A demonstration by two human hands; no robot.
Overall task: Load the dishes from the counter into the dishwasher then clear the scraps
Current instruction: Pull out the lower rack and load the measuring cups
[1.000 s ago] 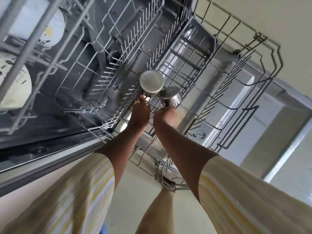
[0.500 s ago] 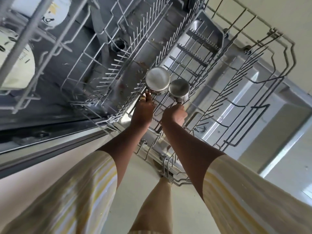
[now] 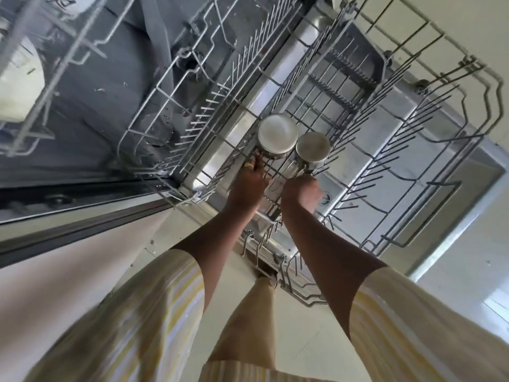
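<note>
Two steel cups stand upside down in the pulled-out lower rack (image 3: 480, 78), touching: the larger cup (image 3: 277, 133) and, at its 4 o'clock, the smaller cup (image 3: 312, 146). The left grip (image 3: 249, 186) reaches in from 7 o'clock, fingers stretched out, tips on the larger cup's wall. The right grip (image 3: 301, 190), at the smaller cup's 6 o'clock, is curled tight round its handle. A white dish (image 3: 19, 86) sits far off at 9 o'clock.
</note>
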